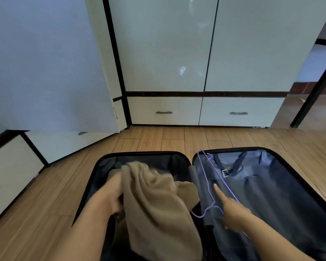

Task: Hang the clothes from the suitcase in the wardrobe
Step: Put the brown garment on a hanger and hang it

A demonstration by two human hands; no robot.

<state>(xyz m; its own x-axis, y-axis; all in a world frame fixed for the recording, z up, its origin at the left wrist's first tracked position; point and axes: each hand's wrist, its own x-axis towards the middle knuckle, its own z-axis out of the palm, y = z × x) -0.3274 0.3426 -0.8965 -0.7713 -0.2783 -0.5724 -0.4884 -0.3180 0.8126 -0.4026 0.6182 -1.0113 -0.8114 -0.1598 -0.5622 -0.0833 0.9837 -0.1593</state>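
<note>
Head view: my left hand (109, 194) grips crumpled tan cloth garment (154, 208); right hand (231, 213), index finger out, reaches thin purple wire hanger (208, 178) in open black suitcase (309, 187). Risk: hanger snags lining strap, garment slips.

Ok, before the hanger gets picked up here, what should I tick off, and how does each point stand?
1. Suitcase open flat on the floor: ok.
2. Garment in the left hand: ok, the fingers grip the tan cloth, which is lifted over the left half.
3. Hanger within reach: ok, the purple hanger lies in the right half, beside the right hand.
4. Hanger gripped: not ok, the right hand only points a finger by its wire.
5. Hanger free of the lining straps: cannot tell.
6. Wardrobe ready: the two doors straight ahead are closed, the door at left stands open; the rail is not in view, cannot tell.
</note>
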